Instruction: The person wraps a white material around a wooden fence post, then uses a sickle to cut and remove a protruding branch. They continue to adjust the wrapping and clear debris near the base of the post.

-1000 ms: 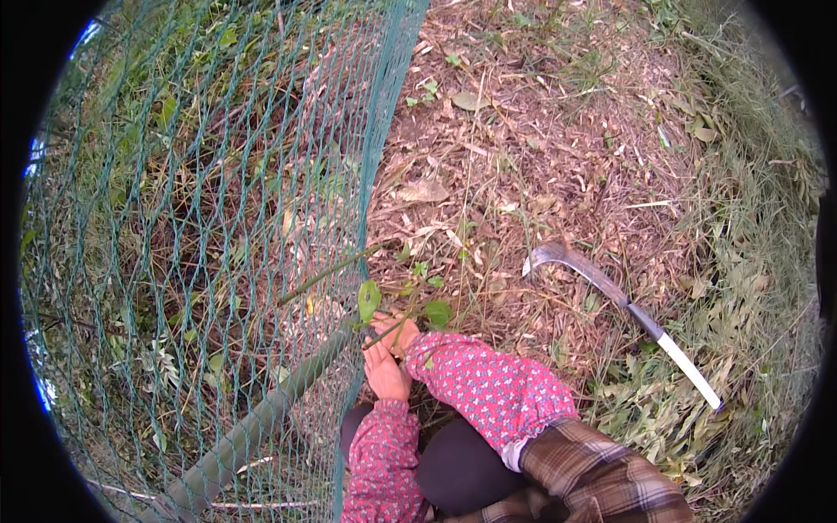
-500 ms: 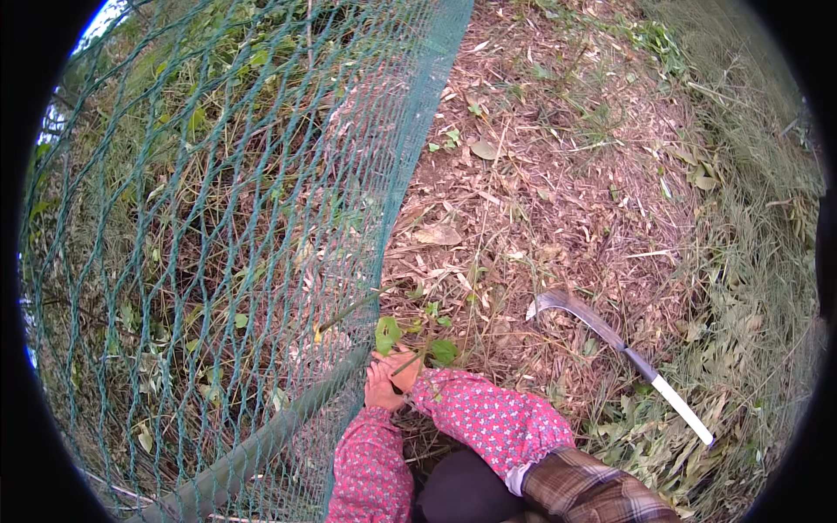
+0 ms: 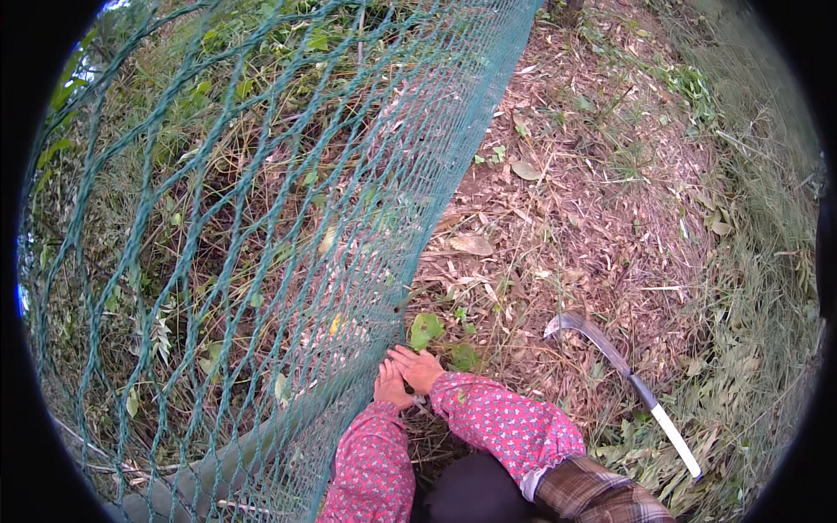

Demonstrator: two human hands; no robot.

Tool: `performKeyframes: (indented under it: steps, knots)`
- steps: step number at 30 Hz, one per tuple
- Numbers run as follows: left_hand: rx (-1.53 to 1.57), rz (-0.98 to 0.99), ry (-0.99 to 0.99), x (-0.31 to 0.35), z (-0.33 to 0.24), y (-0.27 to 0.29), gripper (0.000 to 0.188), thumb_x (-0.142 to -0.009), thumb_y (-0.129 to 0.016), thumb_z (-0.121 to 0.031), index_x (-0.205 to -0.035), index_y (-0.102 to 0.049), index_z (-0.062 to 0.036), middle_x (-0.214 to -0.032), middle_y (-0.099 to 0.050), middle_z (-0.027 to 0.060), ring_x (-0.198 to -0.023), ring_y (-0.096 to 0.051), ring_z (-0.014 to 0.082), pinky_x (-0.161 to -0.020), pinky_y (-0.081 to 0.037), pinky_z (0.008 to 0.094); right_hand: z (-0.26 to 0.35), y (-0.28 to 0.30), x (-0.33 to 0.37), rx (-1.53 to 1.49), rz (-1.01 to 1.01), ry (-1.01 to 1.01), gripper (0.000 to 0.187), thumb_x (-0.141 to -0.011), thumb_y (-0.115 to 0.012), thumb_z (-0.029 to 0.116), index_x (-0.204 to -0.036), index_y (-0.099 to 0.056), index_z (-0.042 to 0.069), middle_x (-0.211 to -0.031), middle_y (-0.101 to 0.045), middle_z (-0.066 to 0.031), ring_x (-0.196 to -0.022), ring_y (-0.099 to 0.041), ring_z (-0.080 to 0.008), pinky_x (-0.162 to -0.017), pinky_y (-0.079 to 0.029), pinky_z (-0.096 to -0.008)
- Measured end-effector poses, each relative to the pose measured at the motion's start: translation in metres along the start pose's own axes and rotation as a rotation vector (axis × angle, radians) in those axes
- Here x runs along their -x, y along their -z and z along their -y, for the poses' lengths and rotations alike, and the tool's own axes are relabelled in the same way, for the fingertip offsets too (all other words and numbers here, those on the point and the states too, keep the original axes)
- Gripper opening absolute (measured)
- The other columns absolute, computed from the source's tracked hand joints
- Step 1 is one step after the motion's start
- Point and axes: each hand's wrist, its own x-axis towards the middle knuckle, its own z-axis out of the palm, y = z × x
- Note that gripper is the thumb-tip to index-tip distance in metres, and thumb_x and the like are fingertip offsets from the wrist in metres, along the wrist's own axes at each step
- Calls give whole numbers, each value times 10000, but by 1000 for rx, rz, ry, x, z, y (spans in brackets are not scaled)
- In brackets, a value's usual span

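A green mesh net (image 3: 410, 253) slants up from my hands, with its knotted cords spread across the left half of the view. My left hand (image 3: 390, 386) is closed at the lower part of the net, fingers pressed together. Right beside it, my right hand (image 3: 418, 368) also has its fingers at the net's edge; the fingertips of both are partly hidden. Behind the mesh, a thick green pole (image 3: 235, 462) runs from the lower left toward my hands. Broad green leaves (image 3: 425, 331) stand just beyond my right hand.
A sickle (image 3: 629, 373) with a curved dark blade and white handle end lies on the ground to the right. Dry leaf litter (image 3: 558, 235) covers the soil ahead. Cut grass (image 3: 758, 288) is heaped along the right side. Tangled plants grow behind the net.
The view has shifted, so the net and ground sit farther right. My right hand's fingers now reach to the net's edge beside my left hand. The sickle lies where it was.
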Motion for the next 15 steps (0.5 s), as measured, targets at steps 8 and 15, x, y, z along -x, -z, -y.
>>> performKeyframes:
  steps: [8, 15]
  knots:
    - [-60, -9, -27, -10, 7, -8, 1017, -691, -665, -450, -1431, -109, -28, -1506, -67, 164, -1397, -62, 297, -1101, -179, 450, 5, 87, 92, -604, 45, 214, 341, -813, -518, 153, -1131, -556, 38, -1052, -637, -142, -942, -626, -280, -839, -489, -398]
    - [12, -27, -25, -10, 5, -4, 1122, -610, -728, -525, -1418, -139, -16, -1497, -94, 180, -1388, -82, 324, -1097, -191, 463, -108, 53, 400, -3, -658, -1024, 260, -728, -603, 64, -971, -545, -7, -935, -589, -207, -848, -580, -363, -721, -484, -446]
